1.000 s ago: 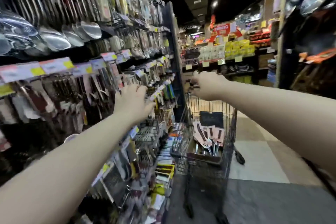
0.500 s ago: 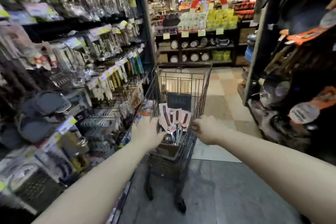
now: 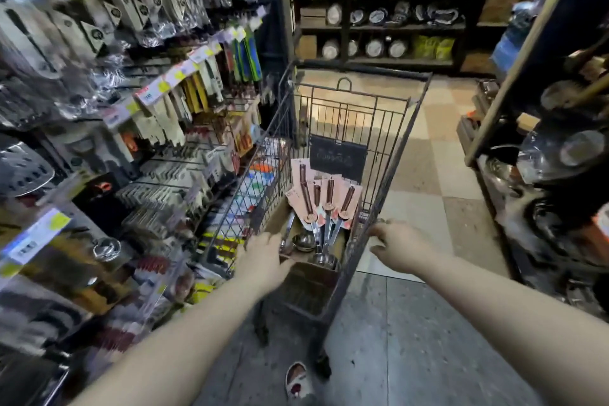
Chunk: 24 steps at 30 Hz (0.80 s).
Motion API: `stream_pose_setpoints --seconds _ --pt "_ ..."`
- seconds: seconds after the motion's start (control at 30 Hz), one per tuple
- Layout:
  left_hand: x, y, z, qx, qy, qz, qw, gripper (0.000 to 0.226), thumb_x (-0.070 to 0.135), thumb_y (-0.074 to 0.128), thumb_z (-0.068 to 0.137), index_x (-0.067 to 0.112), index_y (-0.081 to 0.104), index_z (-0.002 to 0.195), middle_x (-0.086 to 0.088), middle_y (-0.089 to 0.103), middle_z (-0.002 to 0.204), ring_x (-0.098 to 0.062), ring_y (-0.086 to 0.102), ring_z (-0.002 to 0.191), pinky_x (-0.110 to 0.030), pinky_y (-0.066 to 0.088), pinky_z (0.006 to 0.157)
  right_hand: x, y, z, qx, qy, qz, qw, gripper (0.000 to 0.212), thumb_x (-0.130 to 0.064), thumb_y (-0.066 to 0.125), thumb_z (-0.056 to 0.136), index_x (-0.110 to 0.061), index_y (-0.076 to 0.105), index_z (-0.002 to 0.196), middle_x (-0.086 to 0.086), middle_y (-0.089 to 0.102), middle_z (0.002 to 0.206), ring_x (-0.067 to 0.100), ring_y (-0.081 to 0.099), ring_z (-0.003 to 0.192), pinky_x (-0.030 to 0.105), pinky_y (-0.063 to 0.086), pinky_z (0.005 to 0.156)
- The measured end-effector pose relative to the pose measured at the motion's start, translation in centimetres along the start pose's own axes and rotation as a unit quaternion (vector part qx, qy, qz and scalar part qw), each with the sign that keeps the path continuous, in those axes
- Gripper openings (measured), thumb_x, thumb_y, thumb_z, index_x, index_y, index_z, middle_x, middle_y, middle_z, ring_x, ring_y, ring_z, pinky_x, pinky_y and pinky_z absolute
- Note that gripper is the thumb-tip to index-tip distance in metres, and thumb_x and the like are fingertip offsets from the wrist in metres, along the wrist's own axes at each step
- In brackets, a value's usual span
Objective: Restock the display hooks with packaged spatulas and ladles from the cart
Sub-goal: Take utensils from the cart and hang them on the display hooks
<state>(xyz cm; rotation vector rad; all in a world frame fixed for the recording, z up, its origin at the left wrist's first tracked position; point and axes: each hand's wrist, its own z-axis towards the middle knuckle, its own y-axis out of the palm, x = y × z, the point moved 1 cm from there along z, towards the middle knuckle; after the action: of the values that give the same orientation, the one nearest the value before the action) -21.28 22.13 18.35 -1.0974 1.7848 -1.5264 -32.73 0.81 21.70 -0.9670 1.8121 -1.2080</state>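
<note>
Several packaged ladles (image 3: 324, 204) with brown handles on pink cards stand in a cardboard box (image 3: 309, 274) inside the wire cart (image 3: 408, 129); their steel bowls lie low in the box. My left hand (image 3: 263, 260) reaches into the cart at the box's near-left edge, fingers straight, holding nothing. My right hand (image 3: 397, 249) is at the cart's right rim with fingers curled onto the wire. The display hooks (image 3: 164, 92) on the left are crowded with hanging packaged utensils.
The cart stands close against the left display rack. A dark chalkboard sign (image 3: 337, 160) hangs inside the cart. Shelves of cookware (image 3: 560, 158) line the right side, another shelf unit (image 3: 379, 43) closes the aisle end. My shoe (image 3: 298, 382) is behind the cart.
My left hand left the display hooks and dropped into the cart beside the box. My right hand slid back along the rim. My view tilted down toward the cart.
</note>
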Motion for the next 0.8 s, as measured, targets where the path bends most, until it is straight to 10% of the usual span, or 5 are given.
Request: stream_pose_setpoints --seconds 0.8 --pt "-2.7 11.3 24.6 -0.226 -0.150 -0.119 0.955 0.045 0.038 0.055 0.086 0.015 0.049 0.124 -0.010 0.053 0.128 -0.028 0.050 0.119 -0.036 0.042 0.097 0.7 10.9 31.2 -0.270 0.049 0.133 0.952 0.032 -0.013 0.048 0.091 -0.005 0.060 0.120 0.016 0.063 0.122 0.032 0.058 0.115 0.033 0.047 0.092"
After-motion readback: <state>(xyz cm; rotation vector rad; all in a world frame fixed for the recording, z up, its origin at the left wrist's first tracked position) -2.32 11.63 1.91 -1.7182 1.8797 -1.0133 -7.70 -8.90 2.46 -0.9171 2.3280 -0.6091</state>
